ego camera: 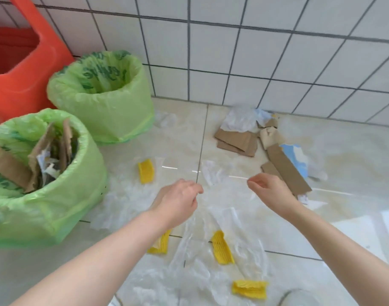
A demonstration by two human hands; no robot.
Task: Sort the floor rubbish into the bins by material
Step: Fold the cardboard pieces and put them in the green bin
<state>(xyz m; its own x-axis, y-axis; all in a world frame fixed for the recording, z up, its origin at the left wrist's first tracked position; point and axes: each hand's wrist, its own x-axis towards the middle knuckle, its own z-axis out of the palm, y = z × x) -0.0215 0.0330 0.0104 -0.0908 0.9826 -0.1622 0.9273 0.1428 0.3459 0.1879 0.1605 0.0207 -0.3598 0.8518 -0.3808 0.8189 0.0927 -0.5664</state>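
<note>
My left hand (180,202) and my right hand (268,188) hover side by side over the tiled floor, fingers loosely curled, nothing visible in either. Between and below them lie sheets of clear plastic film (220,180). Yellow foam-net pieces (146,171) (222,248) (249,289) are scattered on the film, and my left forearm partly covers another yellow net piece (161,242). Brown cardboard pieces (237,140) and a long cardboard strip (286,171) lie to the right by the wall. The near green-lined bin (85,138) holds cardboard and paper scraps. The far green-lined bin (140,69) looks empty.
A red bin (23,85) stands at the far left against the white tiled wall (255,51). Crumpled white plastic (240,120) and a torn blue-and-white wrapper (297,157) sit among the cardboard. More crumpled film (114,202) lies beside the near bin.
</note>
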